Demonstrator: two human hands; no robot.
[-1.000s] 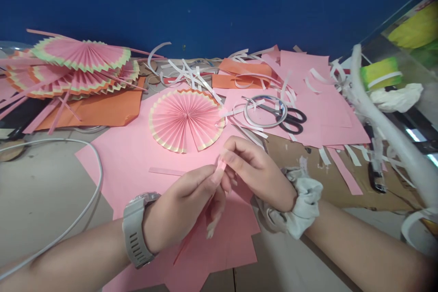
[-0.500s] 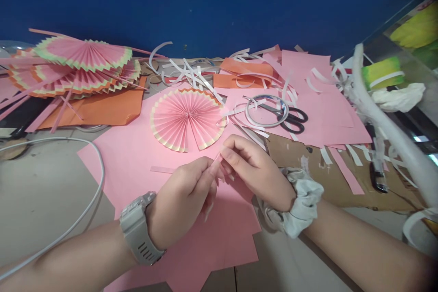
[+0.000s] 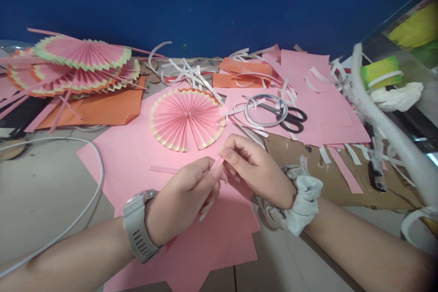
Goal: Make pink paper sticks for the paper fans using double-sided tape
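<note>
Between my two hands is a narrow pink paper strip [image 3: 217,162]. My left hand [image 3: 186,198] pinches its lower end, and my right hand [image 3: 255,169] pinches the upper end. Both hands are over a large pink sheet [image 3: 137,150] with a jagged lower edge. Just beyond them lies a round pleated pink fan [image 3: 186,118] with a pale yellow and orange rim and a gap at its front. A flat pink strip [image 3: 163,169] on the sheet runs partly behind my left hand.
Pleated fans [image 3: 85,57] with strips are stacked at left. Black-handled scissors [image 3: 294,119] and a tape roll [image 3: 265,110] lie on pink paper at right. A black cutter [image 3: 378,175] rests on cardboard [image 3: 290,164]. A white cable [image 3: 101,164] curves at left.
My left hand has turned slightly and its thumb has shifted, showing more of the pink strip. My right hand keeps nearly the same place.
</note>
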